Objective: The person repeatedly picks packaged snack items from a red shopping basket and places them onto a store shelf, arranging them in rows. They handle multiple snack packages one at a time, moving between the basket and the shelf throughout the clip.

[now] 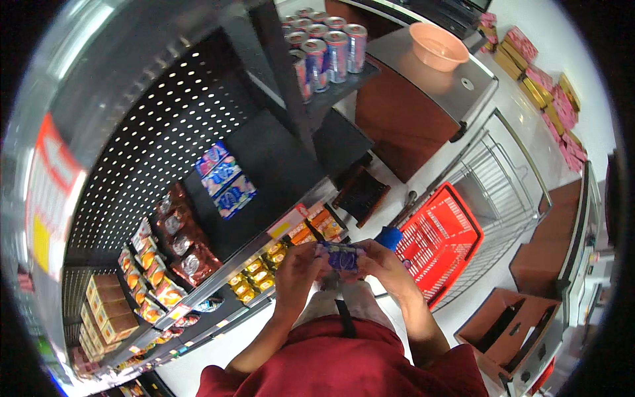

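Between both hands, in front of my body, is a small purple and blue packet point(342, 257). My left hand point(299, 270) grips its left end and my right hand point(384, 268) its right end. To the upper left, on a black shelf point(283, 149), several similar blue and pink packets point(225, 181) lie in a short row. Brown foil bags point(191, 258) and white and orange snack bags point(158, 285) stand further left on that shelf. Yellow packets point(253, 278) and orange packets point(325, 223) fill the lower shelf just beyond my hands.
A wire shopping cart point(516, 223) with a red plastic basket point(441, 238) stands at my right. Drink cans point(337, 54) stand on a raised shelf, near a counter point(397, 54) with a peach-coloured basin point(439, 47). Small cartons point(111, 312) are at far left, and an open cardboard box point(511, 327) is lower right.
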Demonstrator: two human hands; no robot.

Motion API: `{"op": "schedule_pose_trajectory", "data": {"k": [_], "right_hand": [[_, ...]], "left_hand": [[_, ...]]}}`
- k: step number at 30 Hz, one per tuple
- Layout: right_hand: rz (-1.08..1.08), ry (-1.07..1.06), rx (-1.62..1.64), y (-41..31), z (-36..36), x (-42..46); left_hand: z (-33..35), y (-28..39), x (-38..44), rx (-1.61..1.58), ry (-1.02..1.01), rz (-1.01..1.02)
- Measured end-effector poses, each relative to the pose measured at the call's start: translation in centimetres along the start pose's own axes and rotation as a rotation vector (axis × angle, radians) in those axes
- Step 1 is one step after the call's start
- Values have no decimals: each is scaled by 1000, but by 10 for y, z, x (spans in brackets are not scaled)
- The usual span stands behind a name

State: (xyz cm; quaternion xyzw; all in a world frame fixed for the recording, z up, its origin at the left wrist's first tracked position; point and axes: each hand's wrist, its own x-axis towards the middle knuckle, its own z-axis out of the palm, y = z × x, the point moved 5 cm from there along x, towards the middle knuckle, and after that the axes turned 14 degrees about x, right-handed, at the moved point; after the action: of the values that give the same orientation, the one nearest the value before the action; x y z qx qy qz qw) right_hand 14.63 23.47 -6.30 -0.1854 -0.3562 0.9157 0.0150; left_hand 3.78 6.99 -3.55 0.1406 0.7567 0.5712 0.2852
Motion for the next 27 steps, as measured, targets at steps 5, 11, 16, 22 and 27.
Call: {"op": "schedule_pose_trajectory", "data": {"k": [5, 11, 16, 22, 27], "right_hand": [[-183, -50, -199, -17, 55, 29], [-502, -88, -552, -29, 105, 82], [-579, -162, -727, 2, 133, 119], [-533, -128, -636, 2, 139, 119], [-464, -29, -624, -8, 135, 124]], "left_hand": [[-45, 21, -15, 24, 254, 115], [-89, 24, -22, 104, 437, 266], [-92, 17, -17, 175, 484, 297], [-106, 30, -30, 479, 649, 305], [-110, 31, -35, 894, 698, 405]]}}
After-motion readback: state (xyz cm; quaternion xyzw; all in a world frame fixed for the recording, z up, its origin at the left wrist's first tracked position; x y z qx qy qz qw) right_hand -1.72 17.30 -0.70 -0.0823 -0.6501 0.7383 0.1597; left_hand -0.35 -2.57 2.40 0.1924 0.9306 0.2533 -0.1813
